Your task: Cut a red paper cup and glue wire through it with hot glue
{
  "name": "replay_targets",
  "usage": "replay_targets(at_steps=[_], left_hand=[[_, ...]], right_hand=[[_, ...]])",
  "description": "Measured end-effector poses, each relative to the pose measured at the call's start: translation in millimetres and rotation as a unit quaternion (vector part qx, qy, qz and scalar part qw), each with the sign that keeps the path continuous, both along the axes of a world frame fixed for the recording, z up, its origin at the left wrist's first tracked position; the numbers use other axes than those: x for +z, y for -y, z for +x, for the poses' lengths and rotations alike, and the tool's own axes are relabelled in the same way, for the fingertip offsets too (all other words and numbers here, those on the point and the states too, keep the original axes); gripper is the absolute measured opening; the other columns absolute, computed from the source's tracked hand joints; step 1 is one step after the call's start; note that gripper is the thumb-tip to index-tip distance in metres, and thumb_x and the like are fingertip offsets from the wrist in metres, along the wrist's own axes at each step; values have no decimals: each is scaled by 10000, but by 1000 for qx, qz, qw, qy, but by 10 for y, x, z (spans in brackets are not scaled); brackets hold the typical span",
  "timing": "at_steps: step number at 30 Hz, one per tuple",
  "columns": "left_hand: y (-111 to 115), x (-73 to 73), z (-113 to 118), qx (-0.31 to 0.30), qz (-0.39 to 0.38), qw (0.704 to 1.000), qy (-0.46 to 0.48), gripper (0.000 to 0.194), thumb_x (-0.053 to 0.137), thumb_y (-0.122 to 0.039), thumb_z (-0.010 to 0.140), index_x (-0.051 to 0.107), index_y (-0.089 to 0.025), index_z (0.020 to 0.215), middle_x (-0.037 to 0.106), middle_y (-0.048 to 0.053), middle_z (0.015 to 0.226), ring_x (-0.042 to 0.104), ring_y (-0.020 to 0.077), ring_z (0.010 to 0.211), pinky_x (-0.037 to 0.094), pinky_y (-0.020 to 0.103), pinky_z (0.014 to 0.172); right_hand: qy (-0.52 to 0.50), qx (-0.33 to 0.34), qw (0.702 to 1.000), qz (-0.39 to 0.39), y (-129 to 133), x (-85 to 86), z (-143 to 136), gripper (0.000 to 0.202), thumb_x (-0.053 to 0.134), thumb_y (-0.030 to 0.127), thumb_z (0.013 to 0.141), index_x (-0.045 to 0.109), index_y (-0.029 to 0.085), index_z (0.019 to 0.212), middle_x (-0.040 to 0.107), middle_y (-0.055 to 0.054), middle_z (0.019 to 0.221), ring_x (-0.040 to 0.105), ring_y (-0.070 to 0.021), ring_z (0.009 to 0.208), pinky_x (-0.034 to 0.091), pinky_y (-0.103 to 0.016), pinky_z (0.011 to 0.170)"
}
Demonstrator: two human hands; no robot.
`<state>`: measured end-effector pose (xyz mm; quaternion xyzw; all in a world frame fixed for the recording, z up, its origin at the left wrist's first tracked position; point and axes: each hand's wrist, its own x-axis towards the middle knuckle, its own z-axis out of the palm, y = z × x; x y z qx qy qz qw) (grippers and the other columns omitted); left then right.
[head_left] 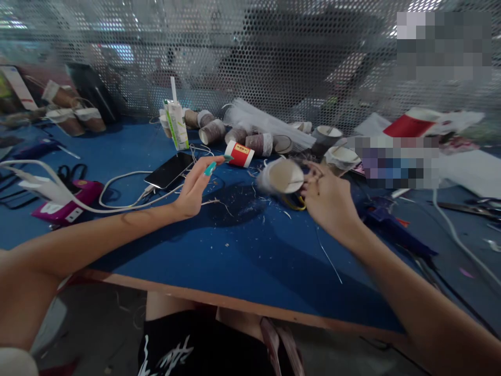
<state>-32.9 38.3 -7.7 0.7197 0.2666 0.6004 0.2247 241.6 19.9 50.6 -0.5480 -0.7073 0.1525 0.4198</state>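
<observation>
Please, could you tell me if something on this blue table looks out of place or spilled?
Yes, it looks untidy: pale scraps are scattered over the middle of the blue table, like loose litter. Near the left hand, a red-and-white cup lies on its side. I see no clear liquid spill.

grey perforated metal wall panel (pixel 219 31), upright behind desk | broad blue-topped desk (pixel 235 261), reddish-brown front edge (pixel 156 290) | dull grey floor (pixel 109 313), shadowed below | bright light patches (pixel 117 51) through perforations, upper left
</observation>
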Motion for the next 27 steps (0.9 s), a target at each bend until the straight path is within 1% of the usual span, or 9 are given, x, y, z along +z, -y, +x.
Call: replay_targets(at_steps=[1, 3, 7, 12, 15, 18, 20, 23, 27], left_hand=[[5, 5, 0, 6, 7, 1000, -6, 363, 338, -385, 970, 566, -252, 1220, 600, 56, 1209, 554, 191, 1141, 432, 391, 1031], [19, 17, 0, 16, 16, 1000, -14, 360, 334, -375, 972, 565, -247, 1217, 599, 60, 1196, 550, 190, 1142, 431, 399, 1032], [46, 47, -9, -23, 17, 999, -34, 410, 408, -452, 935, 531, -238, 1263, 559, 86, 1251, 528, 224, 1191, 426, 429, 1051], [38, 65, -29, -102, 66, 983, -135, 701, 575, -572, 810, 373, -261, 1404, 422, 126, 1422, 390, 311, 1340, 320, 520, 1132], [30, 62, -17, -114, 100, 972, -179, 904, 682, -609, 699, 300, -268, 1444, 384, 143, 1454, 368, 332, 1358, 329, 537, 1125], [36, 61, 15, -102, 127, 965, -205, 1017, 762, -573, 624, 264, -274, 1458, 406, 151, 1442, 389, 331, 1347, 358, 535, 1110], [49, 66, 37, -94, 138, 963, -211, 1008, 787, -514, 627, 268, -264, 1455, 444, 158, 1414, 426, 321, 1323, 398, 516, 1085], [78, 82, 52, -94, 134, 962, -219, 895, 769, -421, 694, 300, -243, 1436, 523, 157, 1341, 523, 288, 1243, 472, 463, 1017], [115, 104, 39, -85, 132, 963, -218, 775, 742, -383, 733, 366, -230, 1394, 584, 146, 1275, 594, 260, 1161, 521, 408, 946]], right_hand=[[3, -15, 1000, -24, 30, -10, -44, 333, 489, 258, 852, 612, 156, 1144, 702, -114, 857, 692, -261, 738, 593, -479, 713], [-8, -9, 998, -68, 115, -20, -147, 354, 451, 267, 876, 607, 155, 1174, 711, -122, 891, 696, -259, 738, 600, -477, 702], [-4, 24, 999, -21, 281, -59, -280, 462, 472, 260, 875, 516, 167, 1326, 716, -119, 1014, 696, -263, 875, 581, -492, 809], [-55, 70, 996, -4, 399, -141, -350, 470, 462, 301, 905, 493, 198, 1362, 698, -106, 1072, 671, -241, 1009, 577, -409, 843], [-96, 93, 991, -27, 442, -160, -400, 453, 464, 378, 923, 509, 231, 1348, 704, -89, 1073, 687, -220, 955, 589, -386, 814], [-123, 107, 986, -41, 465, -167, -437, 455, 449, 414, 932, 510, 237, 1346, 707, -88, 1078, 695, -208, 914, 597, -391, 801], [-128, 109, 985, -41, 469, -172, -448, 453, 444, 396, 936, 502, 232, 1353, 702, -95, 1095, 693, -211, 927, 596, -402, 809], [-128, 119, 984, -40, 461, -176, -446, 440, 435, 346, 939, 492, 231, 1360, 692, -97, 1123, 693, -212, 933, 591, -431, 830], [-110, 126, 985, -31, 453, -158, -439, 422, 429, 316, 941, 502, 251, 1351, 697, -78, 1109, 695, -212, 932, 587, -453, 847]])
